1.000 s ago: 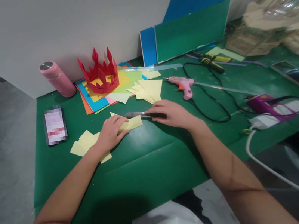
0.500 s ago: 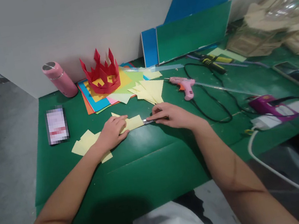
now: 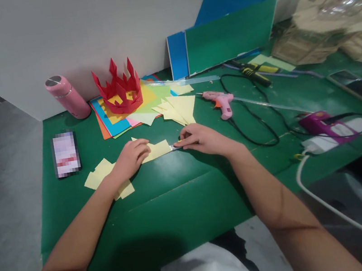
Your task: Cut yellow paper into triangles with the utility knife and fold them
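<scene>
My left hand [image 3: 132, 156] lies palm down on a pale yellow paper piece [image 3: 160, 150], its fingers stretched out and thumb apart. More pale yellow papers [image 3: 99, 173] lie under and beside my left wrist. In my right hand [image 3: 198, 139] is a slim utility knife [image 3: 176, 146], pinched between thumb and fingers; much of its body is hidden. Its metal end meets the right edge of the paper piece, and a thin dark line runs along the paper's lower edge. Behind my hands, a pile of pale yellow paper pieces [image 3: 180, 108] rests on the green tabletop [image 3: 178, 204].
A red paper crown [image 3: 120, 97] stands on coloured sheets [image 3: 107, 124]. At left are a pink bottle [image 3: 70, 98] and a blurred-out phone-like object [image 3: 66, 153]. To the right lie a pink glue gun [image 3: 220, 102], its looping cord, pliers [image 3: 255, 73] and a power strip [image 3: 326, 142].
The whole view has shifted slightly. My right hand has turned a little, and a yellow spot on the knife now shows. My left hand still lies on the paper.
</scene>
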Demonstrator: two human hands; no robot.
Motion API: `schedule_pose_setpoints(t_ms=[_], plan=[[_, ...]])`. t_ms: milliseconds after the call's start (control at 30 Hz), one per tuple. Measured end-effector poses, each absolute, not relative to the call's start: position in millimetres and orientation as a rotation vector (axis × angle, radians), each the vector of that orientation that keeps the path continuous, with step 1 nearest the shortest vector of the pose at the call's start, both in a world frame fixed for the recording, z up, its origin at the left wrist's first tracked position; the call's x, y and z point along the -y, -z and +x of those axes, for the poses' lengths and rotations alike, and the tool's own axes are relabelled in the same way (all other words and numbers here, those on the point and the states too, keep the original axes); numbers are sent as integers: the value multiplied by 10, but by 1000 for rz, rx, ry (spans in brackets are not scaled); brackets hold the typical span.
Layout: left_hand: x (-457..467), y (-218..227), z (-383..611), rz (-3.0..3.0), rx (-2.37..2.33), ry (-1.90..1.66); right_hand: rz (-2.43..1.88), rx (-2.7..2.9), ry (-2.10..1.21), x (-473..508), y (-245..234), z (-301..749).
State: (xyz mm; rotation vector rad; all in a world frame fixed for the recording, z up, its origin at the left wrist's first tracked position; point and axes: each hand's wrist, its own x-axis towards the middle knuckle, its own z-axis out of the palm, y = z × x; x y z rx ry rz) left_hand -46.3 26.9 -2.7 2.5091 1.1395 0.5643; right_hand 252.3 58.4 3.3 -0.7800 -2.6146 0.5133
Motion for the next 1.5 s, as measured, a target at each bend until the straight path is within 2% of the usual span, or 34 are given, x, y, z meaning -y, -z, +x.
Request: schedule_pose_setpoints(t_ms=[533,967,1133,1500], plan=[[-318,13,-487,2472,-1118,-534,-764,2622,-720,-602,-107,2618],[-226,-50,-466,2631,-1156,-607,-782,2621,-461,-578,-57,2555],[-243,14,-432,2624,-874,-504,-780,2612,-456,-572,-51,2545],[-274,99,-471,2606,-903,-438,-753,2631,-579,-601,-68,2600]])
